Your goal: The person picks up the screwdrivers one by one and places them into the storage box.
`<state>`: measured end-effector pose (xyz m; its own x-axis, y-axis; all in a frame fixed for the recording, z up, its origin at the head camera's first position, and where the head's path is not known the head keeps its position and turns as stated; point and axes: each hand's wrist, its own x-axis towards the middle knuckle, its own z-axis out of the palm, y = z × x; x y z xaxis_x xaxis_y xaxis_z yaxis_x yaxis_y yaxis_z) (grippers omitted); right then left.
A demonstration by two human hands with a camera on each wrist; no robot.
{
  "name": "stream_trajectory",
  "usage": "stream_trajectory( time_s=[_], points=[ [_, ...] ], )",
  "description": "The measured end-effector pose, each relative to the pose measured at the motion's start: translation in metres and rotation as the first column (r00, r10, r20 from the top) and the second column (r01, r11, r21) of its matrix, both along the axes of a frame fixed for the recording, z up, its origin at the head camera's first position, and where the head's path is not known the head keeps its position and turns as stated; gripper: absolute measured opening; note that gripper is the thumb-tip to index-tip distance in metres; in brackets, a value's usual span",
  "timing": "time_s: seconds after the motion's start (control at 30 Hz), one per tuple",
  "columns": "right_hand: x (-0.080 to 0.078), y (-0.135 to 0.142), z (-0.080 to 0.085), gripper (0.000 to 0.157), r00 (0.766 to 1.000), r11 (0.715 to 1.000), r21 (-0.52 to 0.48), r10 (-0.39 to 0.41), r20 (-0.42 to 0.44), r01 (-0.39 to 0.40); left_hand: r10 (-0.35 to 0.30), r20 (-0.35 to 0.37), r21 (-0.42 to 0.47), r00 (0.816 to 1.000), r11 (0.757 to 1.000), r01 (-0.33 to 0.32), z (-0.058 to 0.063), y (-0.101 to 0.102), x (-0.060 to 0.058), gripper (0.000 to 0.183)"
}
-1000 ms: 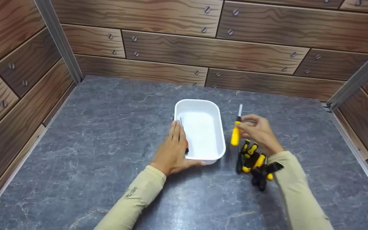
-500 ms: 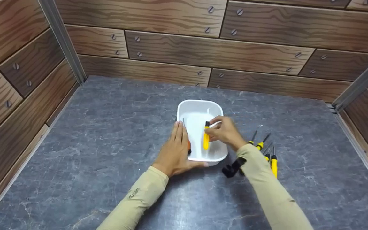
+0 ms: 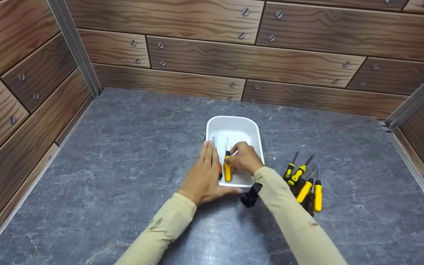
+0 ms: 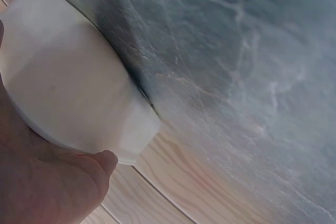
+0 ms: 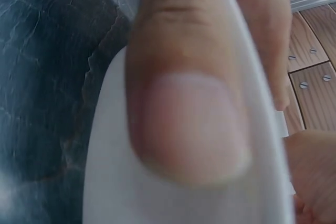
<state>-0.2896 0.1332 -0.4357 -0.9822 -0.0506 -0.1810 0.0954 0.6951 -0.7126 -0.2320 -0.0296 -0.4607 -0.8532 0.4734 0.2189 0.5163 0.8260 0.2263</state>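
Note:
My right hand (image 3: 247, 159) pinches a yellow-handled screwdriver (image 3: 228, 173) inside a white plastic tray (image 3: 259, 141). The shaft points to the tray's far end. Along the tray's left side rests my left hand (image 3: 204, 176), fingers straight, thumb stretched across the near end. Beside those fingers lies a thin-shafted tool with an orange and black handle (image 3: 220, 170), partly covered by them. In the left wrist view, the left hand (image 4: 58, 182) touches the tray's outer wall (image 4: 73, 77). A thumb (image 5: 189, 114) against the tray fills the middle of the right wrist view, hiding the screwdriver.
To the right of the tray, several yellow and black screwdrivers (image 3: 318, 198) lie bunched on the grey marbled table (image 3: 142, 140). Wood-patterned walls (image 3: 197, 55) surround the table at the back and sides. A small black camera (image 3: 251, 195) sits at my right wrist.
My right hand has carried the yellow screwdriver left from above the bunch and lowered it into the tray. My left hand has stayed against the tray.

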Motion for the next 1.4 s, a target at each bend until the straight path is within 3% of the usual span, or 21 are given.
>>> stream_trajectory(
  time_s=[0.3, 0.63, 0.97, 1.4],
  points=[
    [-0.0019, -0.0043, -0.0017, 0.02, 1.0, 0.999, 0.046, -0.02, 0.01, 0.019, -0.015, -0.075, -0.024, 0.997, 1.0, 0.013, -0.0029, 0.0023, -0.0005, 0.133],
    [-0.0039, -0.0031, -0.0041, 0.02, 1.0, 0.994, 0.103, -0.021, -0.005, 0.021, -0.024, -0.056, -0.018, 0.998, 1.0, 0.023, -0.0009, 0.0038, 0.0001, 0.132],
    [-0.004, -0.0062, -0.0068, 0.025, 1.0, 1.0, 0.007, -0.02, 0.012, 0.02, -0.017, -0.046, -0.012, 0.999, 1.0, 0.016, -0.0006, 0.0019, 0.0002, 0.134],
    [-0.004, -0.0077, -0.0053, 0.035, 0.998, 1.0, -0.024, -0.006, 0.058, 0.007, 0.001, -0.034, 0.008, 0.999, 1.0, -0.001, -0.0024, -0.0002, -0.0008, 0.135]
  ],
)
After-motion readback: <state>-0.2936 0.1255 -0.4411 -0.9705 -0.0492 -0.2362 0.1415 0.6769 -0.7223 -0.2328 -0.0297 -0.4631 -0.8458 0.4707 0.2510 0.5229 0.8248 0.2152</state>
